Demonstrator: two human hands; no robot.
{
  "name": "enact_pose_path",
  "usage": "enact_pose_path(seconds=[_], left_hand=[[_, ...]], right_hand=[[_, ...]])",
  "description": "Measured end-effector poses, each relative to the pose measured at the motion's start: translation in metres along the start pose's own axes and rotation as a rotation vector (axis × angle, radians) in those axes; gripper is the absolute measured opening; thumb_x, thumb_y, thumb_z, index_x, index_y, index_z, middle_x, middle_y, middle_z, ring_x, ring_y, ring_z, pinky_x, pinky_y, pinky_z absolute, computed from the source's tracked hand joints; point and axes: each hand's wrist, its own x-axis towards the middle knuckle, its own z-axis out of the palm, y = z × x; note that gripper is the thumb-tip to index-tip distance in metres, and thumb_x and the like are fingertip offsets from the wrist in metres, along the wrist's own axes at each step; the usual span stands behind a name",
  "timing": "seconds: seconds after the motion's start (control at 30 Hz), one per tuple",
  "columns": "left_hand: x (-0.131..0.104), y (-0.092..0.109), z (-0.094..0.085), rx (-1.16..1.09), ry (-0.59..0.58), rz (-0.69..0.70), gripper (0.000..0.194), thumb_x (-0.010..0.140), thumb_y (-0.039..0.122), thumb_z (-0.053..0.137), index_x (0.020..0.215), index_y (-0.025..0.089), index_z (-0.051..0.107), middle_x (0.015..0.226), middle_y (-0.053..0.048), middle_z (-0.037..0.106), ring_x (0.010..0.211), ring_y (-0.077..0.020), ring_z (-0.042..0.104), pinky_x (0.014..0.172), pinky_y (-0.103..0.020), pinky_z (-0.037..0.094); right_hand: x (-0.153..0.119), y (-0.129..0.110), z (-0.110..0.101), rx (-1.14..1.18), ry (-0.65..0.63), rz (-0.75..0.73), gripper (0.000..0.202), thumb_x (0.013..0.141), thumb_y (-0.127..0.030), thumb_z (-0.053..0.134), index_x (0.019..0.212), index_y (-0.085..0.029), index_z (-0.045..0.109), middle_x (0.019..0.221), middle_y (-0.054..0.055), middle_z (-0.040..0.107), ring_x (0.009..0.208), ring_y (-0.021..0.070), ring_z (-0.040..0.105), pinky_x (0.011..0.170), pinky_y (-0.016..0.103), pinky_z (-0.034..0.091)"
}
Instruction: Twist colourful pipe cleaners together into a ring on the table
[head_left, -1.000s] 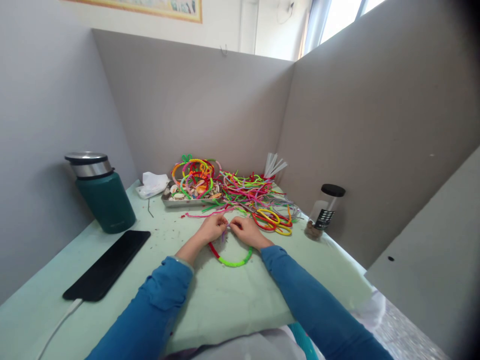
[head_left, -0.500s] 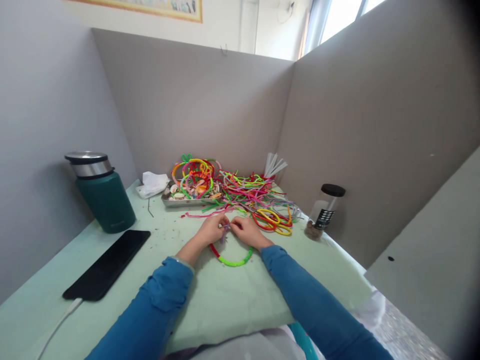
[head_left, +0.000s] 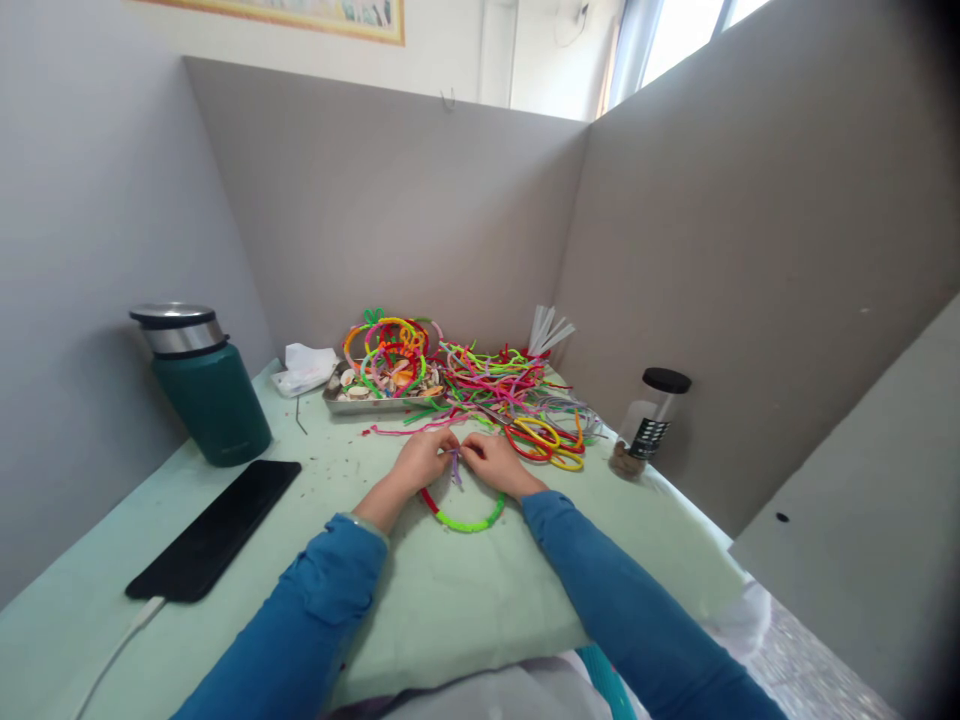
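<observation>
Just above the middle of the table, my left hand (head_left: pixel 429 458) pinches a thin purple strip (head_left: pixel 456 468) between its fingertips. My right hand (head_left: pixel 491 460) is closed on the same strip from the other side, and the fingertips of both hands almost meet. The strip's end hangs down between them. Below the hands lies a ring (head_left: pixel 469 526), red at its left and green along the bottom and right. Its upper part is hidden by my hands.
Behind my hands are a metal tray (head_left: pixel 382 405) of shells and colourful rings, a pile of fuzzy stems (head_left: pixel 499 375) and yellow-handled scissors (head_left: pixel 555 445). A green bottle (head_left: pixel 210 400) and a phone (head_left: pixel 214 530) stand left; a clear jar (head_left: pixel 649 425) is right.
The purple strip's hanging end has swung slightly to the right between my fingertips. Both hands have barely moved.
</observation>
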Motion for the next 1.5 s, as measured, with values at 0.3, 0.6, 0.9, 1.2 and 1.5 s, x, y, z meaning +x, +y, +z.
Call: enact_pose_path(seconds=[0.3, 0.6, 0.9, 1.2, 1.5], left_hand=[[0.000, 0.000, 0.000, 0.022, 0.008, 0.006, 0.017, 0.077, 0.022, 0.055, 0.087, 0.020, 0.068, 0.085, -0.003, 0.069, 0.079, -0.0163, 0.059, 0.069, -0.024, 0.040], [0.003, 0.000, 0.000, -0.003, -0.012, -0.021, 0.012, 0.075, 0.021, 0.056, 0.077, 0.018, 0.068, 0.072, -0.001, 0.066, 0.070, -0.0147, 0.056, 0.063, -0.023, 0.037], [0.005, -0.008, 0.006, -0.116, 0.031, -0.023, 0.014, 0.074, 0.021, 0.058, 0.085, 0.018, 0.066, 0.077, -0.002, 0.069, 0.072, -0.0156, 0.060, 0.066, -0.024, 0.042], [0.005, -0.008, 0.007, -0.148, 0.028, 0.007, 0.014, 0.073, 0.019, 0.057, 0.084, 0.018, 0.066, 0.076, -0.001, 0.068, 0.070, -0.0148, 0.060, 0.068, -0.024, 0.044], [0.006, -0.009, 0.007, -0.183, -0.009, -0.024, 0.014, 0.075, 0.022, 0.056, 0.079, 0.017, 0.068, 0.071, -0.001, 0.066, 0.069, -0.0145, 0.058, 0.066, -0.023, 0.042]], right_hand=[[0.000, 0.000, 0.000, -0.020, 0.003, 0.003, 0.013, 0.082, -0.020, 0.054, 0.077, -0.017, 0.065, 0.067, 0.000, 0.062, 0.060, 0.0110, 0.049, 0.057, 0.023, 0.031], [0.001, 0.003, 0.001, -0.009, -0.005, 0.008, 0.013, 0.082, -0.021, 0.053, 0.078, -0.017, 0.064, 0.068, 0.000, 0.062, 0.061, 0.0113, 0.051, 0.059, 0.023, 0.032], [0.001, 0.000, 0.000, 0.005, -0.015, 0.019, 0.014, 0.083, -0.020, 0.051, 0.077, -0.016, 0.064, 0.067, 0.000, 0.061, 0.060, 0.0109, 0.049, 0.057, 0.022, 0.031], [0.001, 0.002, 0.000, -0.013, -0.016, 0.024, 0.014, 0.083, -0.022, 0.052, 0.077, -0.017, 0.063, 0.066, 0.000, 0.061, 0.059, 0.0110, 0.049, 0.057, 0.023, 0.030], [0.001, 0.005, 0.003, -0.023, -0.010, 0.002, 0.014, 0.082, -0.020, 0.051, 0.077, -0.017, 0.064, 0.064, 0.000, 0.059, 0.057, 0.0107, 0.047, 0.056, 0.023, 0.029]])
